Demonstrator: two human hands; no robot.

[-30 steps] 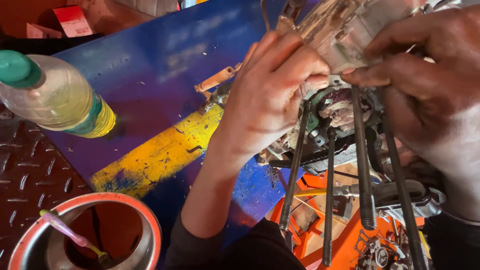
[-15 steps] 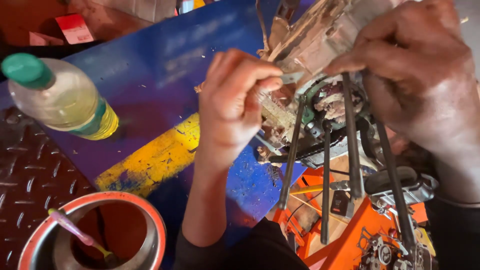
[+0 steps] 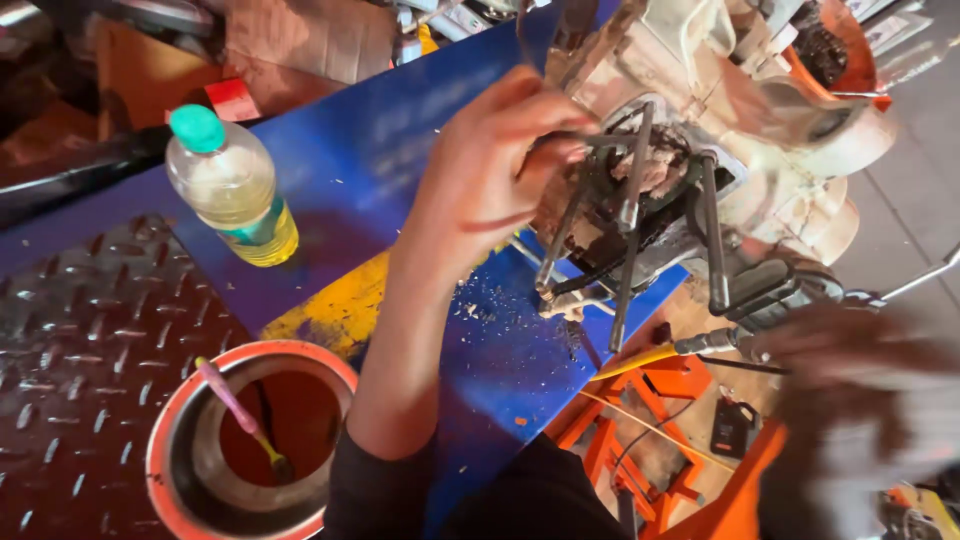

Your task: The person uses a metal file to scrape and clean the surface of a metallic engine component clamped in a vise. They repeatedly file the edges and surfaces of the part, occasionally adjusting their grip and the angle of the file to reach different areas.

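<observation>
A pale, dirty engine block [image 3: 720, 110] with several long dark studs [image 3: 628, 230] sticking out toward me rests at the right end of a blue and yellow workbench [image 3: 400, 170]. My left hand [image 3: 490, 180] reaches over the bench, its fingertips pinching at the base of the studs on the block's open face. My right hand [image 3: 850, 350] is a blur low at the right, off the block and near a black lever [image 3: 760, 290]. Whether it holds anything is hidden by the blur.
A clear plastic bottle [image 3: 232, 190] of yellowish liquid with a green cap lies on the bench at left. A red-rimmed metal tin [image 3: 170, 440] with a pink-handled brush [image 3: 235, 405] stands on dark tread plate [image 3: 70, 330]. An orange frame [image 3: 650, 440] sits below.
My right hand has come off the top of the engine block and dropped down to the lower right. My left hand stays at the studs, and the view has shifted so more of the block shows.
</observation>
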